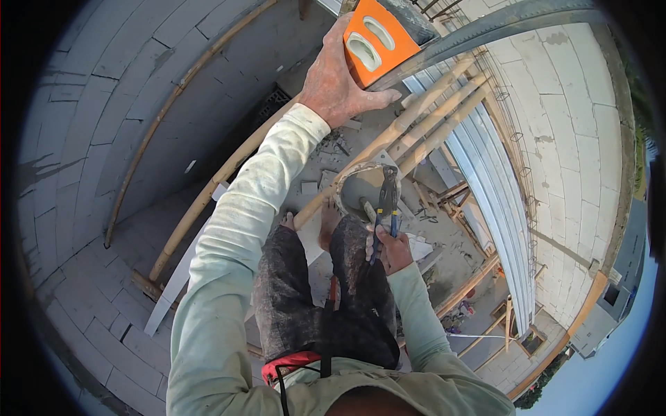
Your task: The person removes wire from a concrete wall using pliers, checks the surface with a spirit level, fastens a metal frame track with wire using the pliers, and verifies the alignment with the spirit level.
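Pliers in the right hand, fingers curled round them, point away from the body; left hand touches the orange two-slotted plate, grip unclear

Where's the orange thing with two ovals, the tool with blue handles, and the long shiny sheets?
Orange piece (386, 59), head view: on its orange face, beside the ovals.
Blue-handled tool (388, 194), head view: on its dark end, above the handles.
Shiny sheets (491, 187), head view: on their surface, about midway.
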A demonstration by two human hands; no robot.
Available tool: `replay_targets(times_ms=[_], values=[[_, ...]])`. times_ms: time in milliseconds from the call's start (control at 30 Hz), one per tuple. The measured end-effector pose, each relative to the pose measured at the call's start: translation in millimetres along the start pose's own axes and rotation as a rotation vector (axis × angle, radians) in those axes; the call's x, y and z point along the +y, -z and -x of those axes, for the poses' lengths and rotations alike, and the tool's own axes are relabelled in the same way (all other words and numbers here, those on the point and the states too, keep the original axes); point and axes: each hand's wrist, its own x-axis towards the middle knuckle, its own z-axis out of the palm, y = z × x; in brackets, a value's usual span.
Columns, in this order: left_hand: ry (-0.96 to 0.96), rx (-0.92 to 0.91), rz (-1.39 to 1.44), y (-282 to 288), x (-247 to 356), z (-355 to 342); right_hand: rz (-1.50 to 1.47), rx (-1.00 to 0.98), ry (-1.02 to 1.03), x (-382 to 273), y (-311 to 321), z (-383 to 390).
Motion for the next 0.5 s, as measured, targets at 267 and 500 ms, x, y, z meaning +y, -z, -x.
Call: replay_targets(times_ms=[267,500], values=[[0.125,0.029,0.338,0,37,-5,-0.318,-0.019,0.228,16,-38,-50],[-0.093,0.089,0.236,-24,-3,-4,-0.501,-0.015,0.429,25,-27,-75]])
